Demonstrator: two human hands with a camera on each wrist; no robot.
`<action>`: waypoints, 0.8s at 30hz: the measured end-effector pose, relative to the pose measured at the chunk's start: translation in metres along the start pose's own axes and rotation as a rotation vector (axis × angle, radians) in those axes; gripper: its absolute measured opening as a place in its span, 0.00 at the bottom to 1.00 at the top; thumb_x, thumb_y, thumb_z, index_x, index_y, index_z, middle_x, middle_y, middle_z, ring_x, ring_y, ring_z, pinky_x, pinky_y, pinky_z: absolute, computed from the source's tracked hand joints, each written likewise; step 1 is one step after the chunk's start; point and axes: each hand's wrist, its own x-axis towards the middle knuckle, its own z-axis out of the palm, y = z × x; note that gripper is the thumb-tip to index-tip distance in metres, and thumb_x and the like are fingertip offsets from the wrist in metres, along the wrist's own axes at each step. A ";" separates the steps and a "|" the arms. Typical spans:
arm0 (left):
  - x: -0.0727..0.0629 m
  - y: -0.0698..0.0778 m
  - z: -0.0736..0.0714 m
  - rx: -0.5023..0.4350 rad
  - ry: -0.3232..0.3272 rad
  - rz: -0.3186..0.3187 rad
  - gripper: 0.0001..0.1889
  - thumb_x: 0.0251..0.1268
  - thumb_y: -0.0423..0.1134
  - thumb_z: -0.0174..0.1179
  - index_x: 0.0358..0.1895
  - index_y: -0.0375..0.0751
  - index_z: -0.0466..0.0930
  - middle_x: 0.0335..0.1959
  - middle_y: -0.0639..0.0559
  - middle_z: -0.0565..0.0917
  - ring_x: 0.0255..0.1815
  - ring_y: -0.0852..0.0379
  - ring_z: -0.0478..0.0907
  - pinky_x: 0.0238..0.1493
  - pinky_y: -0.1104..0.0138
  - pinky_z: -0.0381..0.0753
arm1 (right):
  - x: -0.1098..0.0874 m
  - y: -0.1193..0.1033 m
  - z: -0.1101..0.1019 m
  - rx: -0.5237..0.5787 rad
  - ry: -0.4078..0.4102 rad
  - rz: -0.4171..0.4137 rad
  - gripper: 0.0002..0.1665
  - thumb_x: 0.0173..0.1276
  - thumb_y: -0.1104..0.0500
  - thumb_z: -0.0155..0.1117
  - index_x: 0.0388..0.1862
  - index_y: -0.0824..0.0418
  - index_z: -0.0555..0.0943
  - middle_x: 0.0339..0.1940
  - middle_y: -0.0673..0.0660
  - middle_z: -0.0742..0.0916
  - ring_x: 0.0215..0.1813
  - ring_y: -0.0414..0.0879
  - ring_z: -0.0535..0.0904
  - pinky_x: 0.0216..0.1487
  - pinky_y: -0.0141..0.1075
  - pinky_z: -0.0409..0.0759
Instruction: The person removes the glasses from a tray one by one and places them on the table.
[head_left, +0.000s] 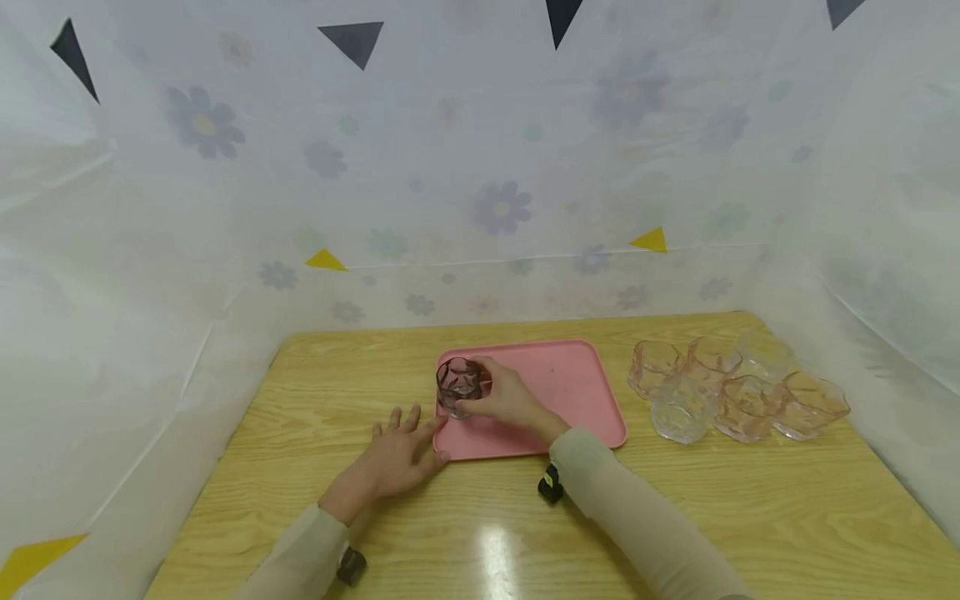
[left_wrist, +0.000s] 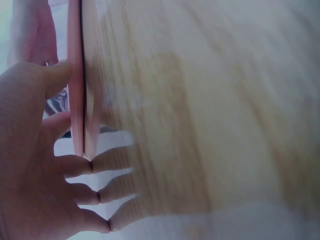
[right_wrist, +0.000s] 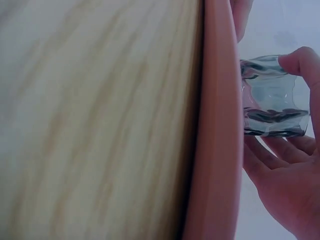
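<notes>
A dark purplish glass cup (head_left: 458, 385) stands at the left end of the pink tray (head_left: 558, 400). My right hand (head_left: 504, 396) grips it from the right side. In the right wrist view the thumb lies on one side of the glass cup (right_wrist: 272, 95) and the other fingers on the opposite side, behind the tray's rim (right_wrist: 215, 130). At the tray's near left corner, my left hand (head_left: 397, 458) is spread with its fingertips down on the table. The left wrist view shows its thumb and index finger against the tray's edge (left_wrist: 76, 90).
Several clear and pinkish wavy glass cups (head_left: 742, 408) stand grouped at the right of the wooden table (head_left: 450, 533). White sheeting with flowers (head_left: 502, 208) encloses the table's back and sides.
</notes>
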 end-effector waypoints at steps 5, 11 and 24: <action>0.000 0.001 -0.001 0.005 -0.003 -0.007 0.36 0.79 0.64 0.52 0.83 0.56 0.63 0.82 0.25 0.58 0.80 0.14 0.50 0.71 0.18 0.49 | 0.000 -0.002 0.003 0.006 0.025 0.012 0.52 0.58 0.50 0.83 0.78 0.60 0.69 0.64 0.60 0.85 0.63 0.54 0.83 0.65 0.48 0.84; -0.001 0.003 -0.003 0.006 0.006 0.000 0.35 0.80 0.63 0.52 0.82 0.53 0.65 0.81 0.24 0.59 0.79 0.14 0.51 0.70 0.17 0.50 | -0.003 -0.004 0.002 -0.005 0.042 0.056 0.52 0.57 0.51 0.84 0.78 0.57 0.69 0.64 0.60 0.85 0.61 0.53 0.83 0.62 0.49 0.85; 0.001 -0.008 0.012 -0.044 0.090 0.036 0.38 0.77 0.72 0.46 0.81 0.57 0.67 0.81 0.24 0.60 0.79 0.13 0.51 0.69 0.16 0.49 | -0.022 -0.008 -0.015 -0.024 0.055 0.052 0.53 0.56 0.50 0.86 0.77 0.61 0.71 0.65 0.59 0.84 0.63 0.54 0.83 0.63 0.49 0.85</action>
